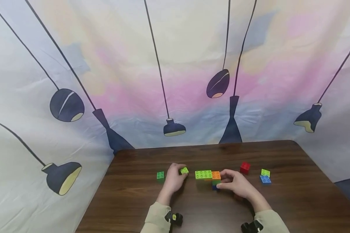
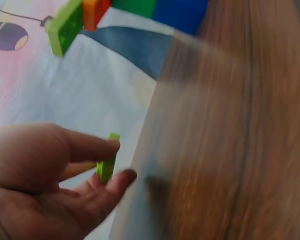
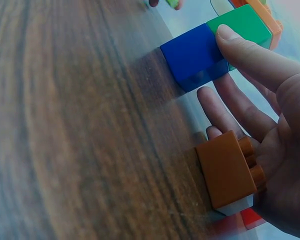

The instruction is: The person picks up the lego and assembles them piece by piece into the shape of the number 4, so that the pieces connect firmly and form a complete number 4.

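My left hand (image 1: 174, 178) pinches a small lime green building brick (image 2: 108, 161) between thumb and fingers, above the table in the left wrist view. To its right stands a stack of bricks: a blue brick (image 3: 192, 57) at the bottom, a green brick (image 3: 242, 27) over it, orange (image 1: 216, 175) higher up, and a long lime green brick (image 1: 203, 174) jutting left at the top. My right hand (image 1: 238, 184) grips this stack from the right, its thumb at the joint of blue and green. Below the right palm sits a brown-orange brick (image 3: 225, 172), mostly hidden in the head view.
A green brick (image 1: 160, 176) lies left of the left hand. Beyond the right hand is a red brick (image 1: 245, 168); farther right, a lime brick (image 1: 265, 172) and a blue brick (image 1: 265, 180) lie together. The wooden table (image 1: 151, 158) ends at a printed cloth backdrop (image 1: 119, 64).
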{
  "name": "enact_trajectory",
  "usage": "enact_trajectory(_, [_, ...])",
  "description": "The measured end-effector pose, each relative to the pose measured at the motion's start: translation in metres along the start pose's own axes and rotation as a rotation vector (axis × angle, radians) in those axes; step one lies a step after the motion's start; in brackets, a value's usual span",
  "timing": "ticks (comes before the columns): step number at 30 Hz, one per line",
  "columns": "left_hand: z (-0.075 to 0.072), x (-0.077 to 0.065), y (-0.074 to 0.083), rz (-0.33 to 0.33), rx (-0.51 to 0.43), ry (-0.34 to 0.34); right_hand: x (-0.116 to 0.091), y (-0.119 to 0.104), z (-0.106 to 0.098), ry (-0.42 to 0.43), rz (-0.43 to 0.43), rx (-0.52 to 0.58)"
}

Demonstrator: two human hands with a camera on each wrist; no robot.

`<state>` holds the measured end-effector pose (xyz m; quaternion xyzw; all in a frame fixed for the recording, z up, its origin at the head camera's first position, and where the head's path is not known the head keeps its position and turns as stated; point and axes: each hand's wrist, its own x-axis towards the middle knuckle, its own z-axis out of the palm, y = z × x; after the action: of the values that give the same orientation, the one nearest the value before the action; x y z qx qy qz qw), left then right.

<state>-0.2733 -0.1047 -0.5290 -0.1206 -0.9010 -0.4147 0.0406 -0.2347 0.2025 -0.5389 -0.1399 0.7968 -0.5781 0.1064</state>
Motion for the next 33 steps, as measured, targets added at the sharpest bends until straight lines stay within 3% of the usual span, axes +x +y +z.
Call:
enact_trajectory(6, [-0.002,-0.004,0.01,-0.009,-0.178,-0.102,0.001,0.001,0.002,0.013,-0.006,-0.01])
enact_trajectory(17, [0.001,-0.01,0.016,-0.046,-0.374,-0.136,0.0,-0.001,0.004,0.017,-0.017,-0.031])
enact_trajectory(23, [0.002,-0.027,0.013,-0.084,-0.5,-0.149,0.002,-0.003,0.003,0.0,-0.023,-0.039])
enact_trajectory(30, [0.003,-0.041,0.012,-0.054,-0.602,-0.164,-0.001,0.0,0.005,0.031,-0.006,-0.051])
enact_trajectory(33, [0.008,-0.038,0.018,-0.049,-0.645,-0.153,-0.002,-0.001,0.002,0.027,-0.01,-0.066])
